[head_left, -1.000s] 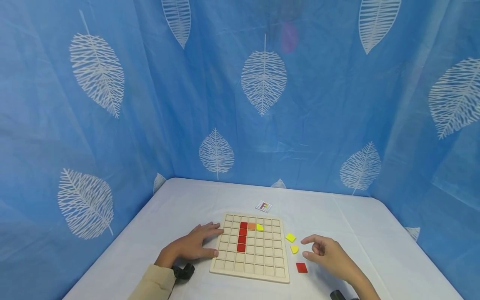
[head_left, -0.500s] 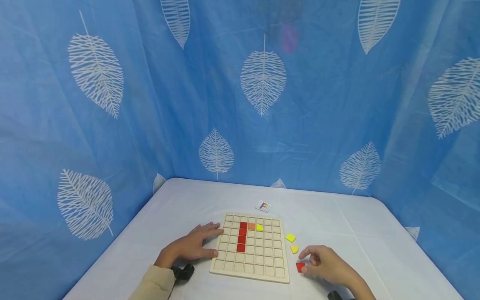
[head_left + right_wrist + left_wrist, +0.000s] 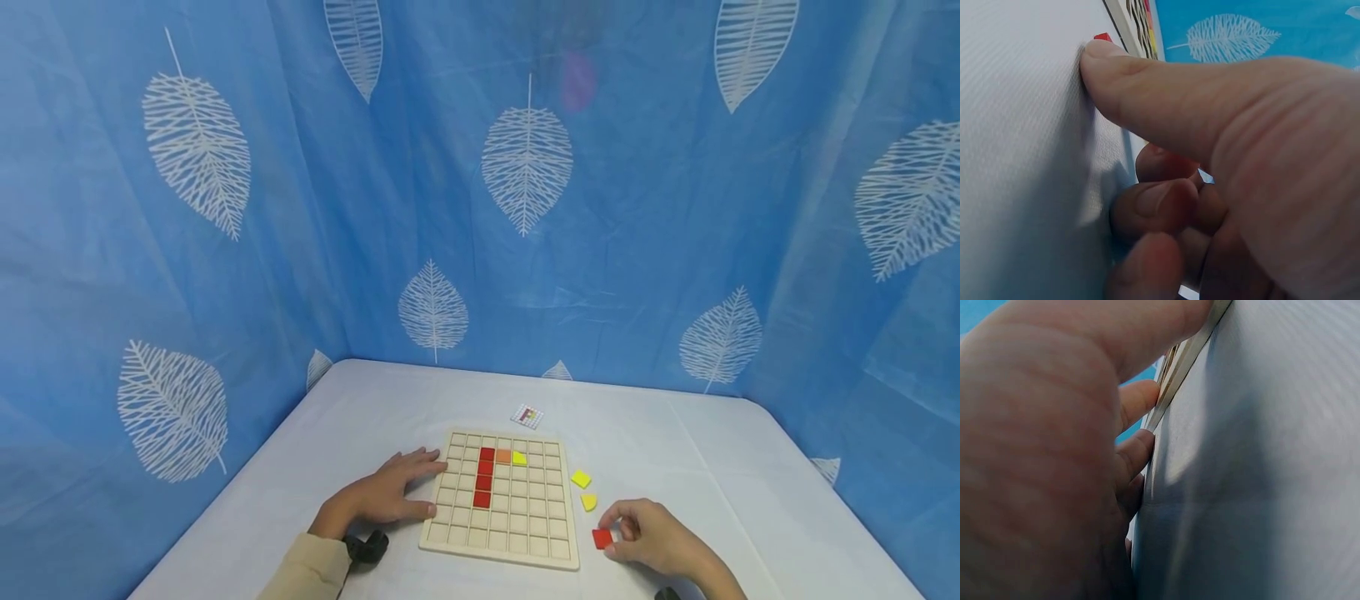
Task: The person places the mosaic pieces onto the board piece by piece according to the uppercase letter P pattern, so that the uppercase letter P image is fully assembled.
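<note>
A pale wooden grid board [image 3: 525, 521] lies on the table. A column of red square tiles [image 3: 483, 483] sits in its cells, with an orange tile [image 3: 503, 456] and a yellow tile with one rounded corner [image 3: 519, 457] beside the top one. My left hand [image 3: 386, 492] rests along the board's left edge, fingers spread and fairly straight, thumb and fingertips at the rim. Right of the board, my right hand [image 3: 652, 533] pinches a loose red square tile [image 3: 602, 538] between thumb and index finger, low over the cloth. In the right wrist view the thumb hides most of that tile.
Two yellow tiles lie between board and right hand: a square one [image 3: 581, 478] and a round-cornered one [image 3: 588, 502]. A small printed pattern card [image 3: 528, 415] lies behind the board. White cloth [image 3: 735, 483] covers the table, and a blue leaf-print curtain [image 3: 637, 250] surrounds it.
My right hand has come down toward the near side, from beside the yellow tiles to the loose red tile, and has taken hold of it. The left hand stays put.
</note>
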Available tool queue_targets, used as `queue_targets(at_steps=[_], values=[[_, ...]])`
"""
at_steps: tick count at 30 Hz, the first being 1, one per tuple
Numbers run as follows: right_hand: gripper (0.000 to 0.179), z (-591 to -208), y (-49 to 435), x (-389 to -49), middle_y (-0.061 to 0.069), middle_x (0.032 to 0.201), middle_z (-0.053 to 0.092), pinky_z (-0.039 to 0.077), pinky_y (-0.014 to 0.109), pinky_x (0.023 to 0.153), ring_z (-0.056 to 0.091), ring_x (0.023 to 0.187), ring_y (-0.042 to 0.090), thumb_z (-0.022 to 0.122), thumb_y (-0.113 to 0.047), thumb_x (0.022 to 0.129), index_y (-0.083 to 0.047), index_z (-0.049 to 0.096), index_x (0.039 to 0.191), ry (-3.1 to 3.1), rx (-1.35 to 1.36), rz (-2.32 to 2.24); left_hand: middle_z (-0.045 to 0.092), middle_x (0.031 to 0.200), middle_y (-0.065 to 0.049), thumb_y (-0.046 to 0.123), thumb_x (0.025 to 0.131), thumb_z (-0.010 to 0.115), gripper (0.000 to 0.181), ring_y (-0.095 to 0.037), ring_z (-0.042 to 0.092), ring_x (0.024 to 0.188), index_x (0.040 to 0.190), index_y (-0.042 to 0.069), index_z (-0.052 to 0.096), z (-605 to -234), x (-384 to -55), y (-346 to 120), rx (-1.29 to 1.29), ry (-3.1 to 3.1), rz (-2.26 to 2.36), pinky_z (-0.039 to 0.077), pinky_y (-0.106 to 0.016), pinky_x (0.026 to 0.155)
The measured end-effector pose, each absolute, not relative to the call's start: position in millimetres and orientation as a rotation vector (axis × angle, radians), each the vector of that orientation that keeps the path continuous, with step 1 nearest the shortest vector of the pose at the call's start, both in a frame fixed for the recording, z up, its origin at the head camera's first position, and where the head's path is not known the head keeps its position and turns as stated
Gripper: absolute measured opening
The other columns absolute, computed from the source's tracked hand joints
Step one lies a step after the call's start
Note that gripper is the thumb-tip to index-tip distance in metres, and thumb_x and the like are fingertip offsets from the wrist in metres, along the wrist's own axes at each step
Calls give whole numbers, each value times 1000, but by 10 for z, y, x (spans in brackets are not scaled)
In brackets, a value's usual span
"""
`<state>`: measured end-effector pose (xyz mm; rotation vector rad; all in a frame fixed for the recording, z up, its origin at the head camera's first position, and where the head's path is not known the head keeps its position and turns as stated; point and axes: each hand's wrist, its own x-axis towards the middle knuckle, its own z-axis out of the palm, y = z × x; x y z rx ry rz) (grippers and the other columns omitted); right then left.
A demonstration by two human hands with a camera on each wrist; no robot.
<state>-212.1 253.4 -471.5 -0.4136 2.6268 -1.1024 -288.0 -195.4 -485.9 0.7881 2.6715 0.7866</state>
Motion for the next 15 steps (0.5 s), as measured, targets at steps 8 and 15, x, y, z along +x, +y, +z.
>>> queue_targets(at_steps=[8,15], values=[[27,-4721,2517,-2109,-3,67,48,33,21,51,42,57,7,85,-28,79,-14,71,98,2635,-404,-1097,31,165,-2,64,87,65,78,-31,18,157,152,28,44,-4889,-2874,-1971,801,2677,792,8,-62,125],[25,-4729,2525,-2116,-3,67,47,33,22,52,42,57,6,83,-30,82,-14,71,97,2634,-414,-1099,31,165,0,64,86,66,78,-30,18,157,152,30,44,-4870,-2873,-1963,783,2675,797,8,-62,125]])
